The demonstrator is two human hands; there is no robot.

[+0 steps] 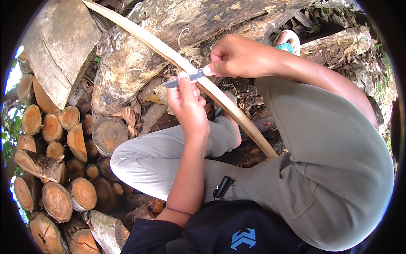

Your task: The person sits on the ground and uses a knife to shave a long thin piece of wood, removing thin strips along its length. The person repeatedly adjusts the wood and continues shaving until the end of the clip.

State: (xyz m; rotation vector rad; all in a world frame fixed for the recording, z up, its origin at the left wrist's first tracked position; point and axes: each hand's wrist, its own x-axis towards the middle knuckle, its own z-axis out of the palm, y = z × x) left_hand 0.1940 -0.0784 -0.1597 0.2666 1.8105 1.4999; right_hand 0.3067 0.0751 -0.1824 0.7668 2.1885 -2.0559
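A long, pale, peeled wooden stave [154,44] slants from the far left down to my lap, its near end against my trousers. Across it lies a grey knife blade [193,76], its pointed end toward the left. My right hand [231,58] is closed on the blade's right end, thumb and fingers pinching it; any handle is hidden. On the left side of the stave, my left hand [188,99] grips the blade near its point, thumb pressed on top. The left fingers are curled close to the stave; whether they touch it I cannot tell.
Stacked cut logs [56,201] fill the left side. A thick weathered trunk [122,80] lies beyond my hands, and a broad slab of wood [61,44] leans at far left. Dry leaves [131,116] and bark litter the ground around my sandalled feet. My bent knees flank the stave.
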